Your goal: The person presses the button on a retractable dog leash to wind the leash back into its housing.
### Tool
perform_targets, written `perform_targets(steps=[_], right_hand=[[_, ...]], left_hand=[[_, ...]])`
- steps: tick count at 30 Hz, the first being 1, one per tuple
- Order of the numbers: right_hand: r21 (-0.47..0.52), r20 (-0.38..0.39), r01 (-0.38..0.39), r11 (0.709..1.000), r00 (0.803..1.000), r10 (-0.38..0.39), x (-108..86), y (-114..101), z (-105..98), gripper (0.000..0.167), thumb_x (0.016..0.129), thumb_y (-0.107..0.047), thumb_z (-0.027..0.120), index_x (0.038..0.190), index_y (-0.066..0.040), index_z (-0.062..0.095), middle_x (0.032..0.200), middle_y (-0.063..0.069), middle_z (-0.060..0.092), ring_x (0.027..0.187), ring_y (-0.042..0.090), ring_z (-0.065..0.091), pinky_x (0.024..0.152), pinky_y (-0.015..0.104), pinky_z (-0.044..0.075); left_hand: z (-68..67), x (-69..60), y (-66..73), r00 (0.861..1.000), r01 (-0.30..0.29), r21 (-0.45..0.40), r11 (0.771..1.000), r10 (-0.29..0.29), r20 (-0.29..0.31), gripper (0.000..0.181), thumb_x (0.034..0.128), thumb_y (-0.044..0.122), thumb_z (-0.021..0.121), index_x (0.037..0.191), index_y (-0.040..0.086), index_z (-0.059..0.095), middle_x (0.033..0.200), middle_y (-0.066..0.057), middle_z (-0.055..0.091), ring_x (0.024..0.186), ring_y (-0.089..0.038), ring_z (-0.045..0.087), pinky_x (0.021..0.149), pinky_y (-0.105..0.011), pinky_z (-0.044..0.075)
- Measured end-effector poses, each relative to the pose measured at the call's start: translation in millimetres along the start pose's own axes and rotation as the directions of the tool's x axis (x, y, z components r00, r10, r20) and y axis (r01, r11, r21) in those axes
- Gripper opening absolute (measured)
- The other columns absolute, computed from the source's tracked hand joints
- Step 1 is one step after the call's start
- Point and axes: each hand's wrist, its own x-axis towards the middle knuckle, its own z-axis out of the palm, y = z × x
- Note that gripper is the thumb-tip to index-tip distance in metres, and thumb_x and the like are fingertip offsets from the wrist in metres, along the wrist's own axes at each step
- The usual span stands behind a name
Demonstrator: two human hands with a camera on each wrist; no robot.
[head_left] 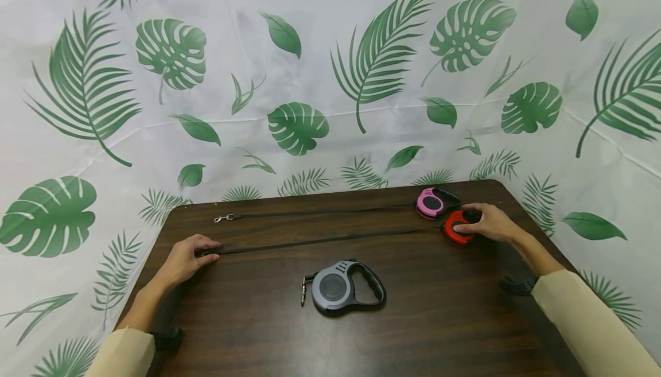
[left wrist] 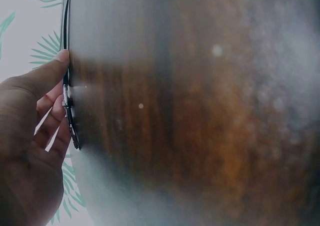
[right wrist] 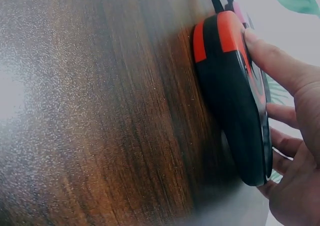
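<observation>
Cord (head_left: 320, 241) stretches straight; the left hand (head_left: 187, 259) pinches its end, the half-curled right hand (head_left: 488, 223) grips the red leash (head_left: 454, 236). Even tension seems best.

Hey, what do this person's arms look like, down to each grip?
The left sleeve and right sleeve are plain light beige, ending partway down the forearm. A black strap shows just past the left one, another black strap past the right. The left grip and right grip are ungloved.
</observation>
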Motion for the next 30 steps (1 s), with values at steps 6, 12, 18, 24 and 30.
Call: perform_targets(steps=[6, 12, 18, 24, 30], right_hand=[[0.015, 0.019, -0.002, 1.000, 1.000, 0.002, 2.3, -0.3, -0.9, 0.091, 0.090, -0.050, 0.082, 0.146, 0.014, 0.051, 0.143, 0.045, 0.051, 0.130, 0.060, 0.050, 0.105, 0.072, 0.043], [0.026, 0.020, 0.021, 0.999, 1.000, -0.021, 2.6, -0.6, -2.1, 0.091, 0.089, -0.048, 0.084, 0.145, 0.016, 0.050, 0.144, 0.045, 0.050, 0.131, 0.061, 0.048, 0.106, 0.072, 0.041], [0.017, 0.019, 0.031, 0.999, 0.999, -0.031, 2.2, 1.5, -1.7, 0.091, 0.088, -0.047, 0.085, 0.145, 0.015, 0.051, 0.142, 0.044, 0.051, 0.130, 0.061, 0.048, 0.104, 0.073, 0.042], [0.018, 0.009, 0.081, 0.997, 0.997, -0.081, 0.7, 3.0, -4.9, 0.087, 0.087, -0.043, 0.088, 0.143, 0.015, 0.054, 0.116, 0.027, 0.070, 0.103, 0.039, 0.064, 0.089, 0.053, 0.055], [0.014, -0.013, 0.072, 0.997, 0.997, -0.072, 0.0, 3.8, -7.4, 0.085, 0.085, -0.044, 0.089, 0.140, 0.013, 0.057, 0.107, 0.018, 0.070, 0.092, 0.028, 0.061, 0.078, 0.039, 0.053]], left_hand=[[1.8, -0.2, -1.1, 1.000, 0.023, -0.009, 1.000, -0.023, -0.007, 0.019, 0.0800, 0.002, 0.090, 0.097, 0.006, 0.083, 0.093, -0.004, 0.074, 0.087, -0.028, 0.071, 0.078, -0.045, 0.057], [2.3, 0.4, -2.7, 1.000, 0.014, -0.018, 1.000, -0.014, -0.020, 0.018, 0.0792, 0.000, 0.090, 0.093, 0.008, 0.083, 0.089, 0.000, 0.073, 0.079, -0.011, 0.065, 0.072, -0.033, 0.054], [0.9, 1.2, -0.3, 1.000, 0.003, -0.043, 0.999, -0.003, -0.008, 0.015, 0.0813, -0.001, 0.088, 0.091, 0.008, 0.081, 0.088, -0.003, 0.073, 0.078, -0.013, 0.064, 0.070, -0.032, 0.053], [-1.1, 1.6, 2.3, 0.998, 0.031, -0.058, 0.998, -0.028, 0.048, 0.013, 0.0855, 0.001, 0.086, 0.093, 0.009, 0.078, 0.092, -0.001, 0.071, 0.080, -0.015, 0.063, 0.072, -0.032, 0.052], [-3.0, 0.3, 2.7, 0.998, 0.014, -0.065, 0.998, -0.010, 0.057, 0.014, 0.0864, -0.001, 0.084, 0.094, 0.007, 0.076, 0.093, -0.002, 0.070, 0.082, -0.012, 0.062, 0.073, -0.033, 0.053]])
